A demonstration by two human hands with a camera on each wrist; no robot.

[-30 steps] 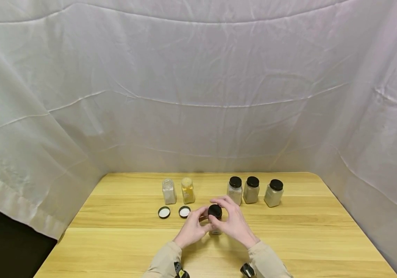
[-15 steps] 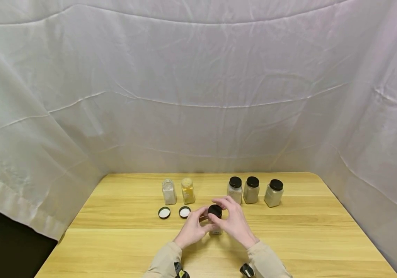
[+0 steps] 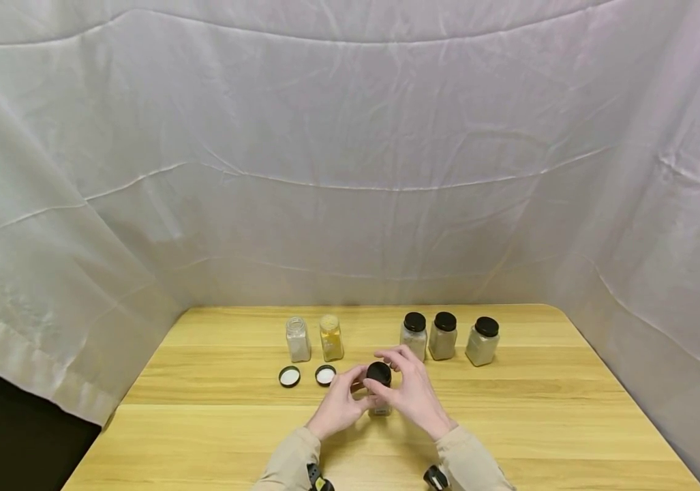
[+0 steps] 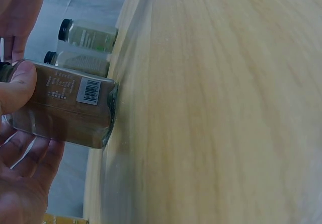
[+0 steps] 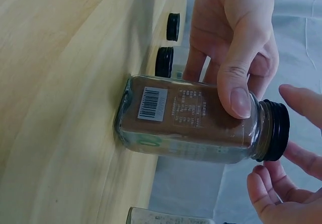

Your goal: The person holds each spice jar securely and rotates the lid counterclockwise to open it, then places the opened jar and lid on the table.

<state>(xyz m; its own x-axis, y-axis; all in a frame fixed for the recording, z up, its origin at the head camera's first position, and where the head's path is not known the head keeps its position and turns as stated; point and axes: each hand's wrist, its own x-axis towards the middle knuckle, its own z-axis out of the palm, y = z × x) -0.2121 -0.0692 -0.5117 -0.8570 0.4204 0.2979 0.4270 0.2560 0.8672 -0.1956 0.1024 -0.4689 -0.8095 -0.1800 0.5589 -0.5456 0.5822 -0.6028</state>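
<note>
A squarish clear jar of brown powder (image 5: 191, 118) stands upright on the table, a barcode label on one face. My left hand (image 3: 337, 406) grips its body, thumb pressed near the neck and fingers round the other side. On the jar's mouth sits a black lid (image 3: 378, 372). My right hand (image 3: 411, 392) holds this lid between thumb and fingers; in the right wrist view its fingertips (image 5: 271, 178) curl at the rim. The head view hides much of the jar behind both hands.
Back left stand a lidless jar of white powder (image 3: 298, 343) and a lidless yellow one (image 3: 331, 343). Two upturned lids, one left (image 3: 290, 376) and one right (image 3: 326, 375), lie before them. Three black-lidded jars (image 3: 444, 339) stand back right. Grey cloth (image 3: 350, 170) surrounds the table.
My right thumb and fingers have shifted slightly leftward round the lid. The left hand and the jar stay in place, and the other jars have not moved.
</note>
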